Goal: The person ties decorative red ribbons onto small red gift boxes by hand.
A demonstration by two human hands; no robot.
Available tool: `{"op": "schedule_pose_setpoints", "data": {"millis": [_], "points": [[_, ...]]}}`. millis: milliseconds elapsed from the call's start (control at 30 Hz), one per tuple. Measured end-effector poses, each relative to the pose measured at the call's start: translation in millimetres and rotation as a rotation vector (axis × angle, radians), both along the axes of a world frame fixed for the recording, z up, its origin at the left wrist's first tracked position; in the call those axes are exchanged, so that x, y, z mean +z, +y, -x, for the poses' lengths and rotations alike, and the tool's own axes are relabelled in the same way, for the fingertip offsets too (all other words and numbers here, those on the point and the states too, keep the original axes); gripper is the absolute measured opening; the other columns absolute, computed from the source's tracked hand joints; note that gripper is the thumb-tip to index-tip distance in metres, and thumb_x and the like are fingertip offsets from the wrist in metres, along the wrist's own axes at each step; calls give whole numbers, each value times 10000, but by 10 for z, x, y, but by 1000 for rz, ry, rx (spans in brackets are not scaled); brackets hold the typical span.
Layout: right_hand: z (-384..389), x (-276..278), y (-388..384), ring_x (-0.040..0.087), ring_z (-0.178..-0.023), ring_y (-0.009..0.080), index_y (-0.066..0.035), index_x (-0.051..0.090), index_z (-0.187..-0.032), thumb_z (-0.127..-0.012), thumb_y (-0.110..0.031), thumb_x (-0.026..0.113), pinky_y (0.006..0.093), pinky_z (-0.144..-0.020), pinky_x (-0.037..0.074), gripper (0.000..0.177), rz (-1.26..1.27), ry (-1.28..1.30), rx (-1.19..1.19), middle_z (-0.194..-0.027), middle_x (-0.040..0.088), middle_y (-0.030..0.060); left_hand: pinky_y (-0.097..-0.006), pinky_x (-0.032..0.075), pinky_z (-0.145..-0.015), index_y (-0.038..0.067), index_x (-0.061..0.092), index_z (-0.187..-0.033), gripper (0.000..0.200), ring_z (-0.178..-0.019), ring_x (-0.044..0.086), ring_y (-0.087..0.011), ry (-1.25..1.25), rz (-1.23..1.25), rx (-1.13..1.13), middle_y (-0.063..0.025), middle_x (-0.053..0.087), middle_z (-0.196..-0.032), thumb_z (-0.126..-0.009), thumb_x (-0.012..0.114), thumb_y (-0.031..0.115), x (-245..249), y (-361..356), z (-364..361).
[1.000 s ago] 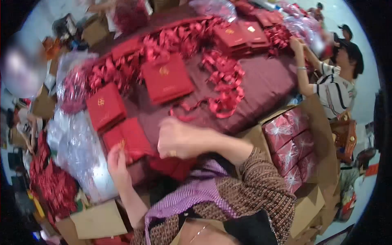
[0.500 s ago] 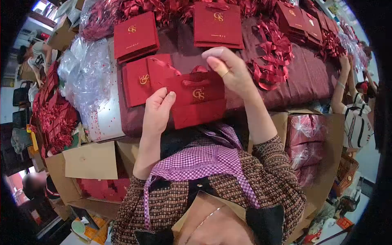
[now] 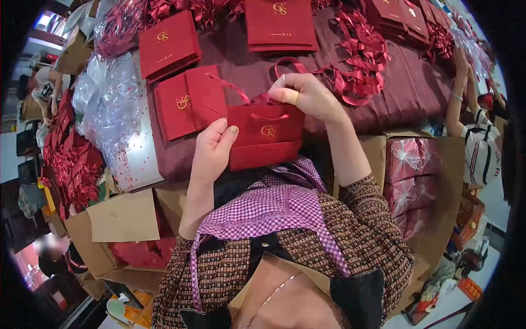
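A dark red paper gift bag (image 3: 267,143) with a gold logo and a short ribbon handle is held in front of me, above the table's near edge. My left hand (image 3: 212,148) pinches its left side between thumb and fingers. At the bag's upper right edge, my right hand (image 3: 309,97) has thumb and fingertips closed on a red ribbon (image 3: 286,61), which loops up behind them. Another strip of ribbon (image 3: 233,89) trails from the bag's top left. Folded red bags (image 3: 183,104) lie just left of my left hand.
Stacks of red bags (image 3: 167,46) and a heap of ribbon (image 3: 359,55) cover parts of the maroon cloth (image 3: 405,90). Clear plastic wrap (image 3: 107,104) lies at left. Open cartons (image 3: 123,216) flank me, one holding wrapped red packs (image 3: 405,170). Other people work at both sides.
My right hand has come down and left onto the bag's top edge, and a ribbon loop now rises behind it. The left hand keeps its hold. The view has shifted slightly.
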State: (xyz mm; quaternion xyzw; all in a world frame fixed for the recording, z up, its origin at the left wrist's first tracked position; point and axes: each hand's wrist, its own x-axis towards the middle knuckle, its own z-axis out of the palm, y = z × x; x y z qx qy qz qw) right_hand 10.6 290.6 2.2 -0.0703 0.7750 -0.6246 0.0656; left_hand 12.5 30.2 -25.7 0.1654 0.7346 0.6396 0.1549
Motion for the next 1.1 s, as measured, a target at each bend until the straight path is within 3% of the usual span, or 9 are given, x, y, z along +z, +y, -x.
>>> {"op": "schedule_pose_setpoints", "data": {"millis": [100,300,433,500,567,633,767,1033,1100], "points": [[58,-132,5,536,-755,66,-16,640,-840,-900,-175,624,224,-703,437,171,54,37,-269,-793,611,-17,-211,328,-560,4,480,-779,192,-643,341,-45,86,-17,2,21,367,-649,-930,569,81,37,-24,-54],[4,-137,48,560,-815,77,10,650,-951,-923,-195,609,246,-758,462,210,-51,193,-399,-845,633,13,-200,356,-601,3,524,-805,152,-693,392,-29,-5,-82,136,59,451,-726,-941,554,65,325,83,-131],[-226,10,67,599,-880,121,14,622,-1050,-871,-160,671,267,-793,478,255,-111,279,-390,-937,653,51,-186,426,-708,-4,603,-1045,136,-788,519,-38,-138,-323,325,21,600,-889,-936,526,22,298,62,-69],[-331,149,66,562,-1092,308,-39,601,-1153,-748,-325,768,397,-926,443,523,-504,640,-126,-1165,600,142,-231,458,-826,-28,555,-1177,260,-912,581,-94,-168,-466,308,-44,627,-1048,-925,488,-16,120,-70,31],[-484,215,-147,461,-1220,384,-126,509,-1320,-678,-552,705,487,-1005,366,795,-652,632,66,-1330,497,169,-277,461,-893,-39,506,-1253,335,-998,590,-138,-208,-559,324,-89,614,-1129,-921,468,-30,334,34,28],[-588,125,-311,306,-1342,391,-192,374,-1430,-710,-433,725,523,-1035,323,837,-727,567,161,-1475,319,151,-299,455,-929,-43,459,-1310,401,-1043,584,-162,-244,-562,284,-108,589,-1187,-908,469,-42,397,46,48],[-529,-92,-471,450,-1259,357,-104,517,-1320,-737,19,609,445,-1019,379,603,-552,671,-24,-1368,472,152,-294,420,-968,-39,422,-1357,440,-1107,542,-169,-107,-487,352,-110,559,-1238,-927,504,7,384,4,18],[-584,-194,-731,547,-1139,325,-22,493,-1306,-955,-83,512,362,-973,419,357,221,311,-23,-1230,565,186,-238,439,-801,-27,603,-1046,187,-916,531,-113,432,194,530,-7,576,-1012,-898,641,81,290,-265,163],[-581,-216,-764,576,-1070,325,-9,529,-1244,-954,-172,541,356,-932,438,333,309,220,-11,-1140,597,192,-220,435,-730,-26,622,-979,148,-826,528,-89,362,88,527,3,590,-936,-886,659,82,364,-242,145]]}}
